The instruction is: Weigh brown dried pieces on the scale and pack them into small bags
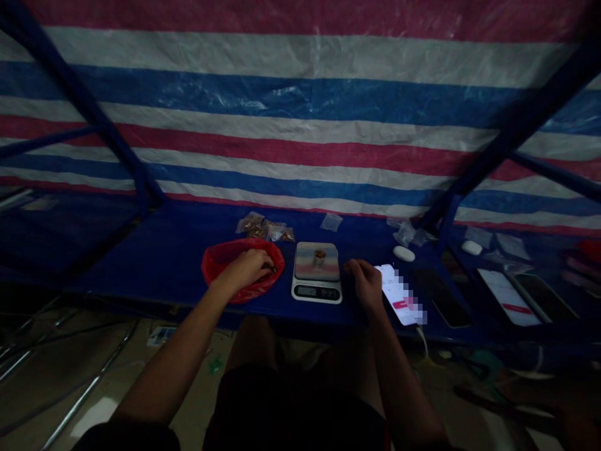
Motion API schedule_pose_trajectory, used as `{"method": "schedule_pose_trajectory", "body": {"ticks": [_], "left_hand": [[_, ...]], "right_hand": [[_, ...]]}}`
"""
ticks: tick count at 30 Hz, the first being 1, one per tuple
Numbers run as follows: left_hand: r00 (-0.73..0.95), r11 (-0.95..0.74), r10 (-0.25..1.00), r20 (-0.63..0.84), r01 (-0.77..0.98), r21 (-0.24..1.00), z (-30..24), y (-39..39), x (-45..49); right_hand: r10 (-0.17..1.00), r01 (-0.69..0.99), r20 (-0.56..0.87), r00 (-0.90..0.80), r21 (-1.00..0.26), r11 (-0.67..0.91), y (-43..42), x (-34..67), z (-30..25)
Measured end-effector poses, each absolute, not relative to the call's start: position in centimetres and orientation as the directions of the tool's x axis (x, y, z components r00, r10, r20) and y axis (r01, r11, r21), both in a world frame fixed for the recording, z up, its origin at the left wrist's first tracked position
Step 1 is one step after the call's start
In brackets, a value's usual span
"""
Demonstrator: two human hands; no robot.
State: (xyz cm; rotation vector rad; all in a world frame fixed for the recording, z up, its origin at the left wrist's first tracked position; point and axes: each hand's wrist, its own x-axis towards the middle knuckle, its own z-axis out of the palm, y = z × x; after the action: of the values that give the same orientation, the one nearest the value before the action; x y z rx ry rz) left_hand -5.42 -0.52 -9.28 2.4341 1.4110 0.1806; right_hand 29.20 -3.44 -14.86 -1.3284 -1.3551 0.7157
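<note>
My left hand [253, 268] reaches into an open red plastic bag [210, 260]. Its fingers are curled together, with something small and dark at the tips that I cannot make out. A digital kitchen scale [317, 292] stands between my hands, and on its reflective plate rests a small brownish pile or cup [320, 255]. Just right of the scale is my right hand [365, 279], thumb and fingers pinched together; whatever they hold is too small and dark to name. Beside that hand lies a lit phone [399, 297], partly blurred out.
Small clear bags with brownish contents [256, 224] lie behind the red bag. Another clear bag [331, 221] sits behind the scale. Rightward are a white oval object [404, 254], a dark phone [448, 300] and more phones [509, 297]. Blue metal bars [89, 103] slant on both sides.
</note>
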Motion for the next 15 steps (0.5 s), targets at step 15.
{"method": "schedule_pose_trajectory", "body": {"ticks": [15], "left_hand": [[0.408, -0.341, 0.911, -0.058, 0.826, 0.449, -7.6, -1.0, -6.5]], "right_hand": [[0.952, 0.301, 0.277, 0.128, -0.926, 0.229, -3.7, 29.2, -14.6]]}}
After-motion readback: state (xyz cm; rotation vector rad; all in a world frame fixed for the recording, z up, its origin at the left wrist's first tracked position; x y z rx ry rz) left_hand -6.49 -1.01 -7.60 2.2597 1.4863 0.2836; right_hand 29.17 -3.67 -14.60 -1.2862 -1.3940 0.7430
